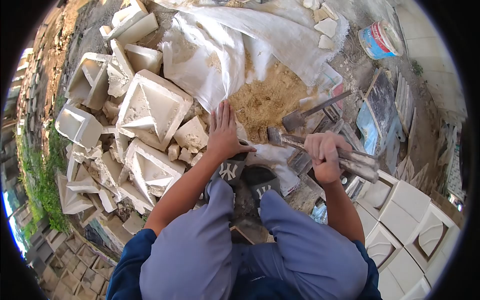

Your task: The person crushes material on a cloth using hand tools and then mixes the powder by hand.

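My left hand lies palm down with its fingers stretched out, thumb to the side. Its fingertips touch the gathered edge of a white woven sack. A patch of yellowish sand lies beside those fingers. My right hand is wrapped round a worn wooden-handled tool. A flat, dark head is at the tool's far end, low over the sand's edge; whether it touches is unclear. Close by lies a second tool with a dark head and a straight handle.
Broken pale cast blocks are heaped on the left. A blue and red bucket stands at upper right, with boards below it. Pale moulded blocks are lined up at lower right. Two dark shoes are below my hands.
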`<state>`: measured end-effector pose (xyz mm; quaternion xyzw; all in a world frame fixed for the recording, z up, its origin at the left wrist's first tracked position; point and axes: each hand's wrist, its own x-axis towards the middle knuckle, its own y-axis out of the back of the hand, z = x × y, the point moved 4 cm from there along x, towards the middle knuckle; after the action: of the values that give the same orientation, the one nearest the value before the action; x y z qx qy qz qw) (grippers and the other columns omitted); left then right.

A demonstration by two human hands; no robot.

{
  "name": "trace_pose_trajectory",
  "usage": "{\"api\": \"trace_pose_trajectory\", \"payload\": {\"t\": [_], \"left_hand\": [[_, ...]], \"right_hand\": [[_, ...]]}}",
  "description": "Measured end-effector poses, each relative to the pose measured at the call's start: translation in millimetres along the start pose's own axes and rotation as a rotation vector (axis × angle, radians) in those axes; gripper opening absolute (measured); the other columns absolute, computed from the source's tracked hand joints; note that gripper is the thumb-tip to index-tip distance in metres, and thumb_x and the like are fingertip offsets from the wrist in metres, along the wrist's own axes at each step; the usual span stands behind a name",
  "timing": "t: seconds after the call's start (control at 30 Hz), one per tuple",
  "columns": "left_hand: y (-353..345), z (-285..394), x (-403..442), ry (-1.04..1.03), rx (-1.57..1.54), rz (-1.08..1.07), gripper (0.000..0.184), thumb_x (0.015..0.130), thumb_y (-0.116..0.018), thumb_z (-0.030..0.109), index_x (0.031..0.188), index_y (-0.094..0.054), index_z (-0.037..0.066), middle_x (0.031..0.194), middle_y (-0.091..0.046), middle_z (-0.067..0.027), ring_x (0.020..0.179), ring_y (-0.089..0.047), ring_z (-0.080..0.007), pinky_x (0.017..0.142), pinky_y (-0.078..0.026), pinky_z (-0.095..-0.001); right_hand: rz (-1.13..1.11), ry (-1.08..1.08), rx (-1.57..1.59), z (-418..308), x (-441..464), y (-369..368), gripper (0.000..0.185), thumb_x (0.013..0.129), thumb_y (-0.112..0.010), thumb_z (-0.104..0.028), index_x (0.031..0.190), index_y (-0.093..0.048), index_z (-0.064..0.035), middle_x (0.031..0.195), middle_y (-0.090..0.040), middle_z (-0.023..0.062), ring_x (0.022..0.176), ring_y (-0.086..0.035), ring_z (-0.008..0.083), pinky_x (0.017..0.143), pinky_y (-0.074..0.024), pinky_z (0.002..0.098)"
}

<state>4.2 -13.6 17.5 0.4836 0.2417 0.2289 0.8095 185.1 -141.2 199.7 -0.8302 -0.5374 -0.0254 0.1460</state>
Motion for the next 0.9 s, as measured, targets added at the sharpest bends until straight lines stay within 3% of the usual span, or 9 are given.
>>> {"api": "trace_pose_trajectory", "payload": {"t": [0.1,0.13,0.23,0.4,0.57,0.63,0.73,0.8,0.9], "left_hand": [[-4,2,2,0.013,0.018,-0.023,0.151,0.053,-0.078,0.081,0.153,-0.018,-0.016,0.165,-0.009,-0.0285,0.156,-0.002,-0.0381,0.125,-0.003,-0.0528],[-4,2,0,0.005,0.003,-0.008,0.151,0.053,-0.078,0.081,0.153,-0.018,-0.016,0.165,-0.009,-0.0286,0.156,-0.002,-0.0382,0.125,-0.003,-0.0528],[-3,-1,-4,0.011,-0.009,-0.008,0.15,0.053,-0.078,0.08,0.153,-0.019,-0.015,0.165,-0.009,-0.0286,0.156,-0.003,-0.0382,0.125,-0.003,-0.0527],[-2,0,0,0.016,0.007,-0.061,0.152,0.054,-0.078,0.081,0.154,-0.015,-0.015,0.166,-0.006,-0.0283,0.156,0.001,-0.0385,0.125,-0.001,-0.0523],[-4,-2,0,0.012,-0.009,-0.025,0.151,0.054,-0.076,0.082,0.153,-0.017,-0.015,0.166,-0.006,-0.0282,0.156,0.001,-0.0384,0.125,-0.001,-0.0524],[-3,-3,-1,0.025,0.002,-0.045,0.151,0.054,-0.077,0.082,0.153,-0.017,-0.015,0.166,-0.005,-0.0281,0.156,0.001,-0.0382,0.125,-0.001,-0.0523],[-4,0,-1,0.009,0.005,-0.026,0.15,0.054,-0.077,0.082,0.153,-0.019,-0.015,0.165,-0.007,-0.0283,0.156,-0.001,-0.0382,0.125,-0.002,-0.0526],[0,1,-1,0.001,0.001,0.023,0.149,0.054,-0.077,0.081,0.153,-0.02,-0.015,0.165,-0.009,-0.0286,0.156,-0.003,-0.0384,0.125,-0.003,-0.053],[1,-1,-1,0.01,0.019,-0.009,0.149,0.054,-0.076,0.082,0.152,-0.02,-0.015,0.165,-0.009,-0.0285,0.156,-0.003,-0.0385,0.125,-0.003,-0.0527]], "right_hand": [[0.083,-0.058,0.16,-4,11,19,0.047,0.105,-0.051,-0.036,0.067,-0.04,-0.0111,0.056,-0.039,-0.0014,0.049,-0.033,0.0103,0.049,-0.0266,0.0287],[0.022,-0.081,0.156,-21,16,20,0.061,0.095,-0.057,-0.065,0.073,-0.044,-0.0094,0.059,-0.039,-0.0013,0.049,-0.033,0.0099,0.049,-0.0267,0.0286],[-0.015,0.078,0.216,-70,26,12,0.097,0.059,-0.059,-0.095,0.094,-0.048,-0.0053,0.066,-0.043,0.0003,0.05,-0.037,0.0097,0.049,-0.0286,0.0273],[0.016,0.234,0.032,-119,32,10,0.071,0.091,-0.053,-0.072,0.114,-0.051,-0.0046,0.071,-0.042,0.0007,0.051,-0.039,0.0109,0.051,-0.0306,0.0295],[0.178,0.255,0.074,-134,23,15,0.066,0.095,-0.048,-0.07,0.104,-0.054,-0.0055,0.066,-0.043,0.0004,0.049,-0.041,0.0118,0.049,-0.0337,0.0298],[-0.166,0.3,0.039,-141,18,12,0.07,0.095,-0.04,-0.075,0.109,-0.049,-0.0065,0.06,-0.048,0.0032,0.042,-0.044,0.0155,0.043,-0.0389,0.0297],[-0.062,0.286,0.009,-103,2,9,0.081,0.089,-0.035,-0.083,0.092,-0.053,-0.0033,0.054,-0.049,0.0047,0.039,-0.045,0.0165,0.038,-0.0395,0.0305],[0.08,0.011,0.026,-34,-19,20,0.094,0.08,-0.032,-0.091,0.086,-0.056,-0.0009,0.057,-0.049,0.0081,0.048,-0.045,0.0186,0.046,-0.0384,0.0328],[0.016,-0.008,0.124,-36,-5,23,0.088,0.087,-0.029,-0.088,0.083,-0.054,-0.0038,0.057,-0.051,0.0066,0.052,-0.045,0.0194,0.055,-0.0396,0.0346]]}}
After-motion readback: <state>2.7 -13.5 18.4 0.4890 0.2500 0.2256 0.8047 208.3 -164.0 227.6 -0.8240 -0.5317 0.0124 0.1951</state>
